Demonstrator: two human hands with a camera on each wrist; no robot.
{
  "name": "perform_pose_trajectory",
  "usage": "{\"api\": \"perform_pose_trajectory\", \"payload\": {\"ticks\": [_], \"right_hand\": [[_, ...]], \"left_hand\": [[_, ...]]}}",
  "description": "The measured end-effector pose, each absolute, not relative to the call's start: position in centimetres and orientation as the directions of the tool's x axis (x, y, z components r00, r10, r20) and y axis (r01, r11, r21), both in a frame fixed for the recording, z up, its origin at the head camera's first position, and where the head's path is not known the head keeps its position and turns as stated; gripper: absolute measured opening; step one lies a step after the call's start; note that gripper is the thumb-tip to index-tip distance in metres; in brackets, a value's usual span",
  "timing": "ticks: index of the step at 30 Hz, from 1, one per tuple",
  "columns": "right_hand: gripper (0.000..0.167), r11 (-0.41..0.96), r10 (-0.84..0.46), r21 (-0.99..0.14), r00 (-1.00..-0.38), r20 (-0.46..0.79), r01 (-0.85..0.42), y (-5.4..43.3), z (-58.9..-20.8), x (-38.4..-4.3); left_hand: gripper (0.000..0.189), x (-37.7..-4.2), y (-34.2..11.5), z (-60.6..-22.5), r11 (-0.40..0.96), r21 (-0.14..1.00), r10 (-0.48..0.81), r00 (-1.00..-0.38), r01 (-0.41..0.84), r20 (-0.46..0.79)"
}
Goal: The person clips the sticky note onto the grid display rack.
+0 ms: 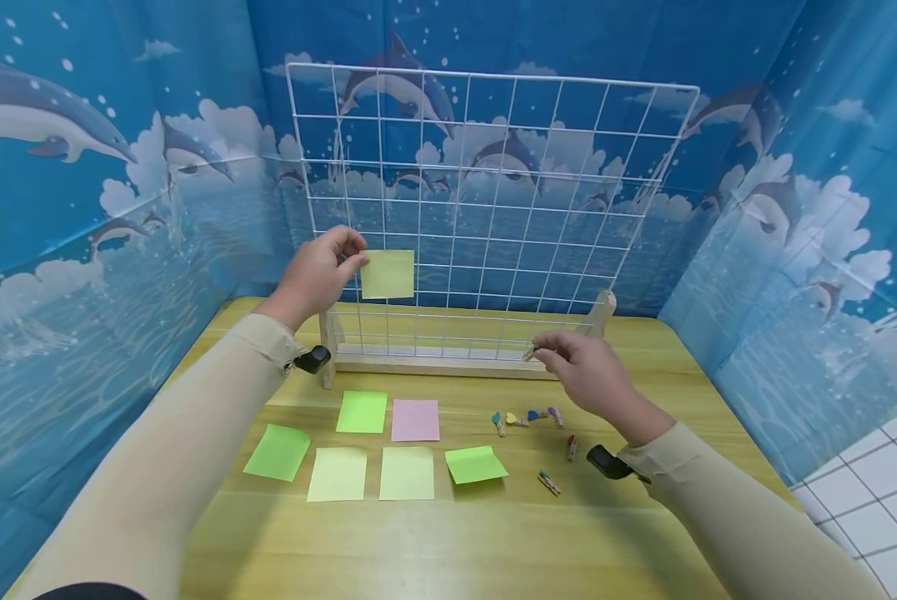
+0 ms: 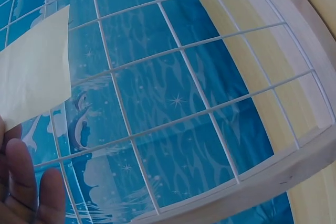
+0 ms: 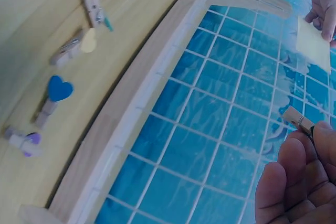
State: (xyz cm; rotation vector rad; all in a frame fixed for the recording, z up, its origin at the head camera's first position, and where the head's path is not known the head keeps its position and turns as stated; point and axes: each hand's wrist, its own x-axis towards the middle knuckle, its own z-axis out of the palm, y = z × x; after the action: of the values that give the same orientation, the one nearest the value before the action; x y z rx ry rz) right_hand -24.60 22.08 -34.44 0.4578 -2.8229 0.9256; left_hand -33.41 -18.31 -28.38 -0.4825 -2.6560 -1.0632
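Note:
My left hand (image 1: 319,273) pinches a pale yellow sticky note (image 1: 388,274) by its left edge, in front of the lower left of a white wire grid (image 1: 473,202). In the left wrist view the note (image 2: 39,69) stands before the wires; whether it touches them I cannot tell. My right hand (image 1: 589,373) pinches a small wooden clothespin (image 3: 297,119) between thumb and fingertips, near the grid's lower right. In the head view that clothespin is mostly covered by the fingers.
A wooden stand (image 1: 441,365) holds the grid upright. On the table (image 1: 418,550) lie a pink note (image 1: 415,421), green notes (image 1: 277,452) and pale yellow notes (image 1: 338,474). Several decorated clothespins, one with a blue heart (image 3: 60,88), lie on the right. Dolphin-print curtains surround the table.

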Motion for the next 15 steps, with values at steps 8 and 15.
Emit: {"api": "perform_pose_trajectory", "payload": {"ticks": [8,15], "right_hand": [[0.028,0.746,-0.279,-0.55,-0.926,0.253,-0.375,20.1,-33.4,-25.2],[0.027,0.725,-0.302,-0.558,-0.914,0.272,-0.405,19.0,-32.9,-25.3]], "left_hand": [[0.032,-34.0,-17.8,-27.8,0.684,0.622,0.2,-0.918,0.382,0.343],[0.04,-34.3,-17.5,-27.4,0.699,0.611,0.187,-0.92,0.372,0.346]]}}
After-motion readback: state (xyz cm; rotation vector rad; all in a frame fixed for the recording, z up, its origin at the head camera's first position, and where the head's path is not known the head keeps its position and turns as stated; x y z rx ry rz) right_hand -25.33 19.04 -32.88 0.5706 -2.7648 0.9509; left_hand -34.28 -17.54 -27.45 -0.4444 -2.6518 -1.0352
